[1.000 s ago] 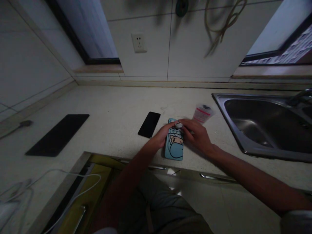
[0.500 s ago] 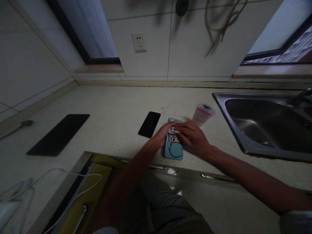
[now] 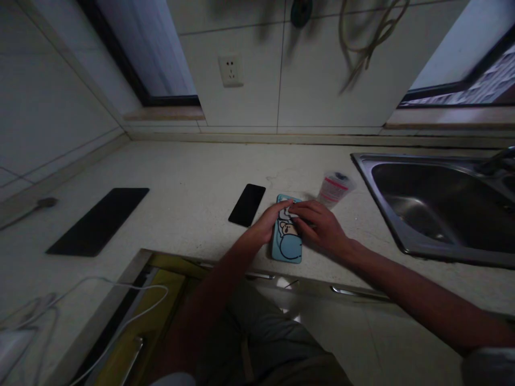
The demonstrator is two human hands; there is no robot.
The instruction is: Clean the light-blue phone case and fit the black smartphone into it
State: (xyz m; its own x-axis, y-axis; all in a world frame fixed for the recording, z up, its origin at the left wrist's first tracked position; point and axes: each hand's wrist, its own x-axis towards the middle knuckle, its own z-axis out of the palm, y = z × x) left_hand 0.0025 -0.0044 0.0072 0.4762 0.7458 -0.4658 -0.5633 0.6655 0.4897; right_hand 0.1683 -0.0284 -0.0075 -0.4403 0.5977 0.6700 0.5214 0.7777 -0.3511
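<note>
A light blue phone with a cartoon case [image 3: 287, 244] lies face down near the front edge of the pale countertop [image 3: 193, 177]. My left hand [image 3: 267, 221] grips its left side, fingers curled over the upper corner. My right hand [image 3: 319, 225] rests on its upper right part, fingers pinched on a small white wad [image 3: 290, 213] pressed against the case. A small clear bottle with a red-and-white label [image 3: 335, 187] lies on its side just behind my right hand.
A black phone [image 3: 247, 204] lies screen up left of the case. A larger black tablet [image 3: 98, 220] lies further left. A steel sink [image 3: 438, 206] fills the right. White cables [image 3: 120, 287] trail over an open drawer at lower left. A wall socket [image 3: 230, 70] sits behind.
My right hand with the white wad slid slightly left and down across the top of the case over the second. My left hand kept its hold.
</note>
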